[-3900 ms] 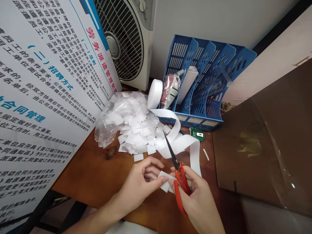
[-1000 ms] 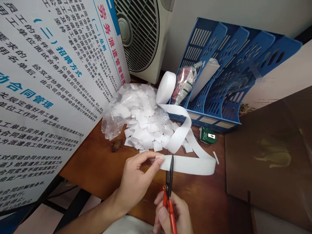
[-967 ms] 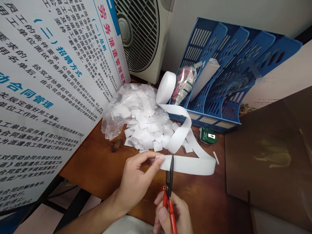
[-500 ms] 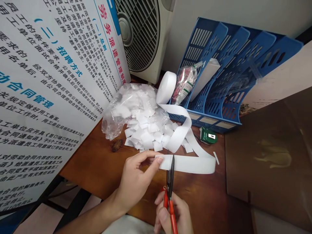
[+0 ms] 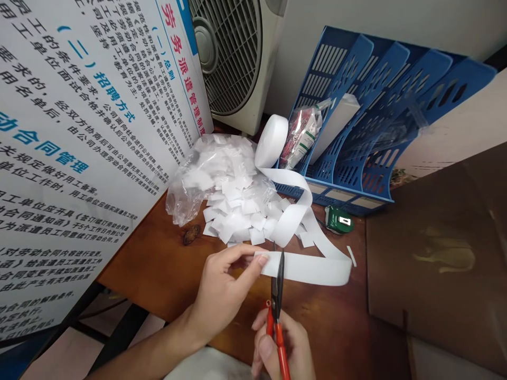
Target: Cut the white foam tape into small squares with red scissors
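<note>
My left hand [image 5: 222, 287] pinches the free end of a white tape strip [image 5: 312, 266] that runs back in a loop to the roll [image 5: 271, 140]. My right hand [image 5: 283, 351] grips red-handled scissors [image 5: 277, 306], blades pointing up and set across the strip just right of my left fingertips. Behind the strip lies a pile of cut white squares [image 5: 237, 214] spilling from a clear plastic bag [image 5: 202, 179].
The brown desk [image 5: 158, 269] carries a blue file rack [image 5: 356, 121], a small green object [image 5: 339, 220], a fan [image 5: 233, 53] at the back and a printed board [image 5: 79, 132] leaning at the left. A brown cardboard sheet [image 5: 439, 253] lies at the right.
Earlier my hands held a small cut piece with the scissors open. Since then the strip end has been held across the blades; in the last second almost nothing moved.
</note>
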Tool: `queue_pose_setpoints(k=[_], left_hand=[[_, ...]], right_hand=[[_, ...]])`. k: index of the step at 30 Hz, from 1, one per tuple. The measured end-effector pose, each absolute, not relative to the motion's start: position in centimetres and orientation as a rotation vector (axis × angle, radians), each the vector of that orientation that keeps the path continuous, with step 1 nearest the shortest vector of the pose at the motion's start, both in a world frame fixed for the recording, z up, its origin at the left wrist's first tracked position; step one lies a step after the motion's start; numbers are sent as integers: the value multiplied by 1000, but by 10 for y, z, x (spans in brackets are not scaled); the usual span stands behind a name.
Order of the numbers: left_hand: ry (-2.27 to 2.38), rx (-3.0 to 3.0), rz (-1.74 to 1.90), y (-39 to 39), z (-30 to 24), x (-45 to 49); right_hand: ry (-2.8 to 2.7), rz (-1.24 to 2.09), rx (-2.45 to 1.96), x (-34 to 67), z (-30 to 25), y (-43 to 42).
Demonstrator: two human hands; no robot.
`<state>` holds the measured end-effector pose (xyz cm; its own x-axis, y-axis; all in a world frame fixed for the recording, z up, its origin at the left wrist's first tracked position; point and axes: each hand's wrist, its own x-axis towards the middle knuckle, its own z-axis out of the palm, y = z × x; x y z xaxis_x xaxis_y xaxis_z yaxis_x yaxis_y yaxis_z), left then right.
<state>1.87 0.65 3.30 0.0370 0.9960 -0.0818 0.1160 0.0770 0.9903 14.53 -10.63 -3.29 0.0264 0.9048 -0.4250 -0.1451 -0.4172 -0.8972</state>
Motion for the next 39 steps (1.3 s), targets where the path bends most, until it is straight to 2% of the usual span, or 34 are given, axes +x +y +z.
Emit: queue_pose_setpoints(k=[39], left_hand=[[1275,1249,1088,6,30,19]], right_hand=[[-789,1564,-1396,146,-31,-107]])
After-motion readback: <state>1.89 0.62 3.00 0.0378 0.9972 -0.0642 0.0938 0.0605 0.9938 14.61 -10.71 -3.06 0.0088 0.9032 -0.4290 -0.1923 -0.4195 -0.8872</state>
